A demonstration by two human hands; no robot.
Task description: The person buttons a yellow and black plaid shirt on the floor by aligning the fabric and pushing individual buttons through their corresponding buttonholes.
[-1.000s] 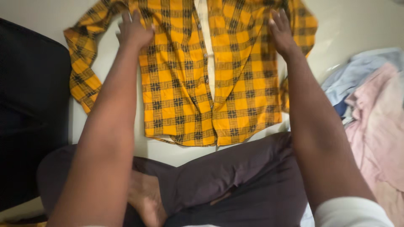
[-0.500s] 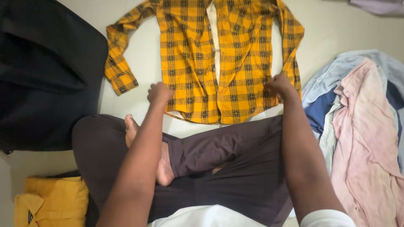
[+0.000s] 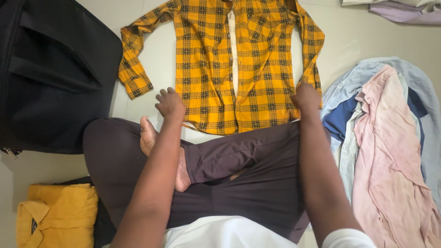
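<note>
Pale floor, seen from above over crossed legs. Yellow plaid shirt spread flat, front up, sleeves out, not yet folded. Left hand closed at the hem's left corner, right hand closed on the right corner, well apart. Beside: black suitcase, folded yellow shirt, heap of pink and blue clothes.

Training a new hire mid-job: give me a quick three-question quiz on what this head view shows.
1. True or false: the yellow plaid shirt lies spread flat on the floor.
2. Which lies by the left arm? A) folded mustard shirt B) pink garment
3. Where is the right hand on the plaid shirt?

Key: 1 true. 2 A. 3 At its lower right corner, by the sleeve cuff; the left hand is at the lower left hem.
</note>
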